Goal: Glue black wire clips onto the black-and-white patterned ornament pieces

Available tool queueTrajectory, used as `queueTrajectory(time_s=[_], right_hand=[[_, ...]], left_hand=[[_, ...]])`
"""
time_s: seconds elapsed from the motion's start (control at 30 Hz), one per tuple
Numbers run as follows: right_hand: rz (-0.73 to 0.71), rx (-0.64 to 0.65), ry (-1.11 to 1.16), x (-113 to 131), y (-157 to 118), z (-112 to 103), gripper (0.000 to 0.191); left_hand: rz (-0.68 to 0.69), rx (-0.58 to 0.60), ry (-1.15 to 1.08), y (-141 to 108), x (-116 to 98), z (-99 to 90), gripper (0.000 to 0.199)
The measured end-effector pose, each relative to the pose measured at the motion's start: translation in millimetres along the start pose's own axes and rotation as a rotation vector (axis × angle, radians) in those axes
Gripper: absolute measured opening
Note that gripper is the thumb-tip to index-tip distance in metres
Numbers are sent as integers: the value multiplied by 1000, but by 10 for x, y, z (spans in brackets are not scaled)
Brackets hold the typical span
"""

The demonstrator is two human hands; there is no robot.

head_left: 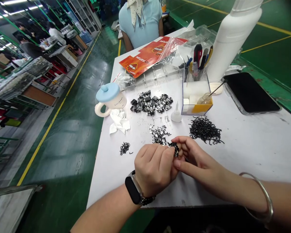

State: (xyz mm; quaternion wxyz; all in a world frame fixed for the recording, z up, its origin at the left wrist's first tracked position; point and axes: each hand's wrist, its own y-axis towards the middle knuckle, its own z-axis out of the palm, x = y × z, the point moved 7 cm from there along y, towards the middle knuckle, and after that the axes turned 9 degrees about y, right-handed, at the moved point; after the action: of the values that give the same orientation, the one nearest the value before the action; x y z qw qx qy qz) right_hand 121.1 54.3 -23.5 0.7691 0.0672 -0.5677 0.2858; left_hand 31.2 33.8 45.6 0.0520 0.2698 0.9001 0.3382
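Holding: small black-and-silver piece (176, 149), between the two hands just above the near side of the table (235, 165); mostly hidden by fingers, exact shape can't be read.
Left hand (155, 165): watch (133, 188) on wrist; fingers curled together, apparently clamped on the piece from the left; thumb hidden.
Right hand (196, 161): bangle (269, 202) on wrist; thumb and index apart with the piece between, other fingers curled in against it; looks clamped too.
Handling: likely very light, stiff, maybe slick; thin bits could bend or snag. Best taken by the edges, fingertips only.
Loose parts: silver bits (160, 134) just beyond the hands; black-and-silver heap (147, 105) farther back; large pile of black curved bits (205, 129) to the right, small pile (124, 148) to the left.
Surface: white, flat, scuffed; small bottle (176, 116), clear box (196, 110) with tools behind, phone (251, 92) at right, lidded mug (117, 103) and crumpled tissue (120, 121) at left, red cards (143, 60) at the far end.
Room: workshop, green floor (65, 142) with yellow lines; person in light-blue top (142, 24) across the table, more people at benches far left.
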Motion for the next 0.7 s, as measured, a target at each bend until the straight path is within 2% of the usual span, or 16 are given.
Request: queueTrajectory(time_s=[0.13,0.7], right_hand=[[3,0,-23,11,-8,-15,30],[-184,-78,-174,95,-29,-14,27]], left_hand=[[-12,-9,5,2,1,-7,17],[49,-27,58,18,-83,-41,18]])
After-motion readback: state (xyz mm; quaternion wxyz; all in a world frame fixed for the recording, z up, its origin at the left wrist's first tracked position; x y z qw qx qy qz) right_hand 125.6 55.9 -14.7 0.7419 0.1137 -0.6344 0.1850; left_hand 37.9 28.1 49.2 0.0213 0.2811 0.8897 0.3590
